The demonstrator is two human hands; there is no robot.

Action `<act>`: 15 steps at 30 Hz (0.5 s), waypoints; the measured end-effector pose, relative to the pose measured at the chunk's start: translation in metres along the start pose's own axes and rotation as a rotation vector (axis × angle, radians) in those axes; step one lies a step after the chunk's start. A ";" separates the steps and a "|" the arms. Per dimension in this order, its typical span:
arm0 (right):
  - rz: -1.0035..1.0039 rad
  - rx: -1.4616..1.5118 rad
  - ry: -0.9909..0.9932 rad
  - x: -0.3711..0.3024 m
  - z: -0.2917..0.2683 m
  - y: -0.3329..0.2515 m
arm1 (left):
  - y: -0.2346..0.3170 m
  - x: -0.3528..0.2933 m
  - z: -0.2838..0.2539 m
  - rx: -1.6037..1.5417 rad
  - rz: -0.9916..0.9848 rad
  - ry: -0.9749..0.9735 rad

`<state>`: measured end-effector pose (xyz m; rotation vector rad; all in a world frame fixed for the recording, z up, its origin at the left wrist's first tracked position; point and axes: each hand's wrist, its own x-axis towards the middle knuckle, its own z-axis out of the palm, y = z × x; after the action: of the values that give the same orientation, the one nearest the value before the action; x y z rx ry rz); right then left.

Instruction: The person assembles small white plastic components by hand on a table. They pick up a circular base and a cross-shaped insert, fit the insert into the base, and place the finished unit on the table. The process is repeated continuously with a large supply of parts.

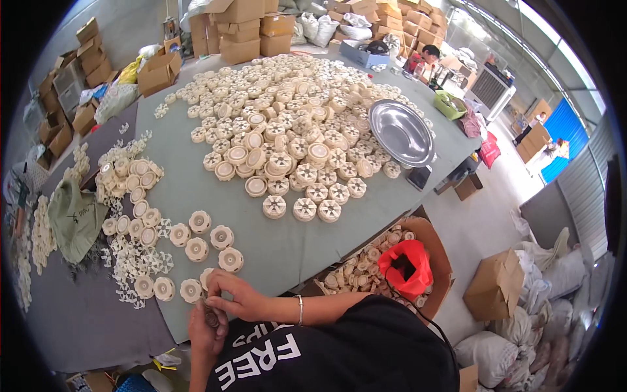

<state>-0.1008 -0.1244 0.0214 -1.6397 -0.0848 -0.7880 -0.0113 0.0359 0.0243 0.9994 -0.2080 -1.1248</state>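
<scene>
My left hand (206,331) is at the near edge of the table, its fingers curled round a dark, roundish piece (211,318) whose kind I cannot make out. Just above it, my right hand (240,295) has its fingers bent together close to the left fingertips; anything pinched there is hidden. A cream round plastic part (206,277) shows partly behind the right fingers. Beside the hands lie several similar cream discs with scalloped rims (196,249). Small white plastic clips (138,260) lie scattered to the left.
A big heap of cream round parts (287,124) covers the green tabletop (189,173). A metal basin (401,132) and a phone (419,176) lie at its right. Below the right edge stands a carton (436,245) of parts with a red bag (408,268). A green cloth bag (76,219) lies left.
</scene>
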 end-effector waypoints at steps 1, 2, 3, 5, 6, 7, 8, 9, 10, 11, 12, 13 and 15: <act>0.000 0.011 -0.031 0.000 -0.003 -0.004 | 0.000 -0.002 0.002 0.009 0.019 0.021; 0.002 0.026 -0.063 -0.002 -0.006 -0.009 | -0.002 -0.005 0.005 0.017 0.036 0.047; 0.005 0.039 -0.094 -0.004 -0.008 -0.013 | -0.003 -0.008 0.007 0.024 0.053 0.071; 0.078 0.087 -0.169 -0.012 -0.016 -0.012 | -0.006 -0.016 0.009 0.109 0.069 0.050; 0.114 0.110 -0.207 -0.017 -0.020 -0.013 | -0.008 -0.019 0.010 0.151 0.078 0.039; 0.133 0.103 -0.193 -0.023 -0.022 -0.016 | -0.011 -0.021 0.010 0.157 0.082 0.004; 0.151 0.099 -0.182 -0.027 -0.024 -0.026 | -0.014 -0.024 0.010 0.163 0.088 -0.027; 0.170 0.095 -0.170 -0.031 -0.026 -0.034 | -0.017 -0.026 0.009 0.169 0.092 -0.060; 0.164 0.110 -0.167 -0.035 -0.027 -0.038 | -0.017 -0.028 0.006 0.133 0.042 -0.171; 0.157 0.127 -0.165 -0.039 -0.027 -0.041 | -0.014 -0.030 0.001 0.098 -0.009 -0.280; 0.151 0.143 -0.163 -0.042 -0.028 -0.046 | -0.013 -0.032 -0.001 0.063 -0.061 -0.389; 0.149 0.117 -0.155 -0.045 -0.029 -0.051 | -0.014 -0.034 -0.002 0.075 -0.079 -0.391; 0.155 0.072 -0.153 -0.048 -0.031 -0.066 | -0.014 -0.045 -0.003 0.088 -0.112 -0.379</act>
<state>-0.1820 -0.1183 0.0520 -1.6150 -0.0920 -0.5350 -0.0398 0.0735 0.0270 0.8759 -0.5144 -1.4139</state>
